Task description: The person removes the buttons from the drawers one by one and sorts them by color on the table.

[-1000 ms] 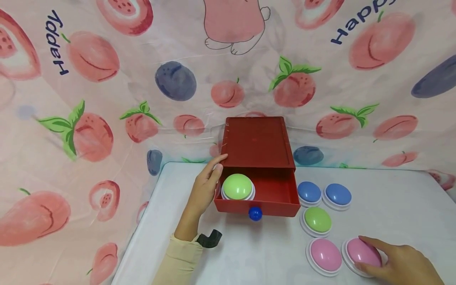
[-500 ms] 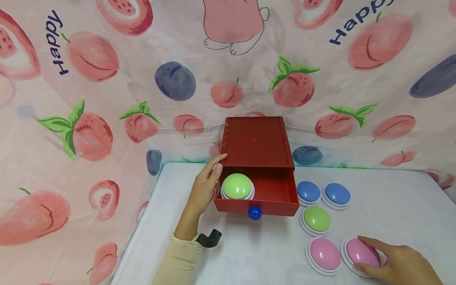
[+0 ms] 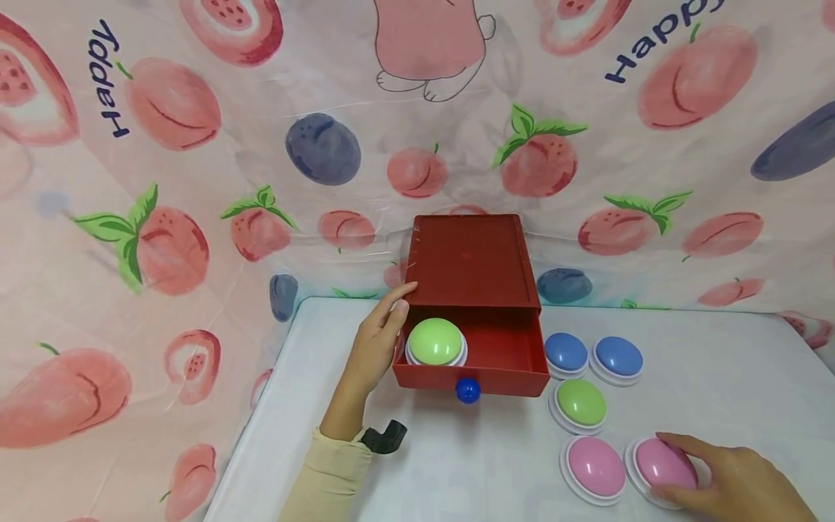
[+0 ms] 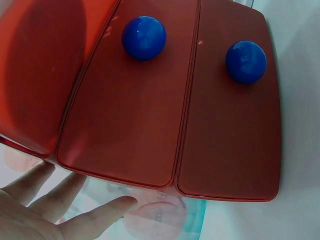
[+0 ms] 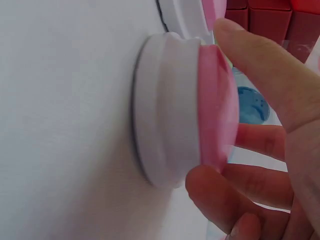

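Observation:
My right hand (image 3: 744, 482) grips a pink dome push button (image 3: 665, 462) with a white base, at the front right of the table. In the right wrist view its thumb and fingers lie on opposite sides of the pink dome, and the base sits on the tabletop. The left hand (image 3: 370, 355) rests its extended fingers against the left side of a red drawer cabinet (image 3: 466, 261). Its top drawer (image 3: 502, 384) is pulled out, with a green push button (image 3: 434, 341) inside at the left. Two lower drawers with blue knobs (image 4: 144, 38) appear closed in the left wrist view.
Beside the gripped button sits another pink button (image 3: 596, 465). Behind it are a green one (image 3: 581, 402) and two blue ones, including the outer blue button (image 3: 619, 355). A fruit-print cloth (image 3: 365, 181) hangs behind the white table (image 3: 483, 464).

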A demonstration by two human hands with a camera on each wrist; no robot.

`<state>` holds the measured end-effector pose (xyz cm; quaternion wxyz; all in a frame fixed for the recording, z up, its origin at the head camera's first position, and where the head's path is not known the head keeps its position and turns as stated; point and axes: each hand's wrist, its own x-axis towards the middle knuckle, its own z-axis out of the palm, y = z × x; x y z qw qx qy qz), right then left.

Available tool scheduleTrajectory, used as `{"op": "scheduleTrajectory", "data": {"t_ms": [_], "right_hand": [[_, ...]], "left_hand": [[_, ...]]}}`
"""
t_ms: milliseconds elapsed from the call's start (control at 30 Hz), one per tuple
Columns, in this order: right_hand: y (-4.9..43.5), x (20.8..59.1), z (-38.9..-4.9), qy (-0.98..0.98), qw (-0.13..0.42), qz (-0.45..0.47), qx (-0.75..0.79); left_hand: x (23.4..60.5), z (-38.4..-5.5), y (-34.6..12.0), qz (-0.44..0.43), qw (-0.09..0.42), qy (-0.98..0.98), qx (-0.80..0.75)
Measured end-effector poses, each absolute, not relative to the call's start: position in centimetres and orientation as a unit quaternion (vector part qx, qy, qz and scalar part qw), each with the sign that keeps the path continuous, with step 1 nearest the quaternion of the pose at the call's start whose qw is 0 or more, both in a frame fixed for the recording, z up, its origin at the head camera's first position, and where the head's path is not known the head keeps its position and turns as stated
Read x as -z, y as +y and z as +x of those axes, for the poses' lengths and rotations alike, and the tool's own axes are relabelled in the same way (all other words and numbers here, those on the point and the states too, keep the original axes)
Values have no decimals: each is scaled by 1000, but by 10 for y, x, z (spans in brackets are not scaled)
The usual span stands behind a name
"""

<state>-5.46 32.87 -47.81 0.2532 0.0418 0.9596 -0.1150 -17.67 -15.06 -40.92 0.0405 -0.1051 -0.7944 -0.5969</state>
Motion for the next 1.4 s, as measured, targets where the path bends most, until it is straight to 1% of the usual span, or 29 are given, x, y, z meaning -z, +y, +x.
{"op": "scheduleTrajectory", "data": {"t_ms": [67,133,333,400,633,800,900,1100,1200,1400], "right_hand": [[327,474,-58,962,244,36,112],[325,469,-62,970,217,19,107],[301,442,-69,993,44,-51,93],[285,428,-73,994,7,-59,96],[234,390,-91,954,-186,-163,171],[203,370,-105,911,-256,-233,227],[186,360,-113,889,-275,-264,253],[157,346,-126,869,-281,-290,287],[144,341,-130,874,-263,-296,281],[119,332,-139,897,-202,-311,241]], "left_hand": [[409,-177,-150,-107,41,-793,598],[409,-176,-150,-106,40,-793,598],[409,-176,-150,-105,36,-794,597],[409,-176,-150,-107,38,-794,597],[409,-177,-150,-112,42,-791,600],[409,-178,-150,-111,41,-791,600],[409,-178,-151,-110,41,-792,599],[409,-177,-151,-107,37,-793,599],[409,-177,-151,-106,35,-792,601],[410,-178,-151,-102,32,-793,600]]}}
